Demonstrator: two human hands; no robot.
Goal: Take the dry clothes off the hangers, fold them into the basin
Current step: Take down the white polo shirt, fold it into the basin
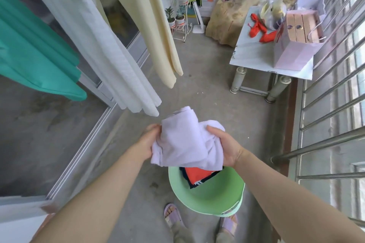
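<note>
Head view: I see a pale white garment [185, 140] bunched into a loose, half-folded bundle, soft and creased, with a faint lilac cast in this light. I cannot tell what kind of garment it is. It is held in the air between both hands, directly above the far rim of the green basin [209, 201], which stands on the concrete floor just in front of the person's feet in lilac slippers [172, 216].

The left hand [147, 144] grips the bundle's left edge, fingers closed on the cloth. The right hand [225, 148] clasps the right side, thumb on top and fingers wrapped underneath. The cloth therefore sits between the two grips, and its lower hem hangs a little below both hands and hides part of the basin.

The bundle's wider spread runs left to right from hand to hand. A rolled fold sticks up from its middle, pointing away from me toward the hanging laundry.

Inside the basin a folded orange and navy garment [199, 175] lies against the far wall. Beyond it hang a teal garment [35, 55], a long white dress-like piece [110, 55] and a cream garment [154, 25]. To the right a white table [252, 53] carries a pink paper bag [296, 53], next to the metal window bars [335, 61].
</note>
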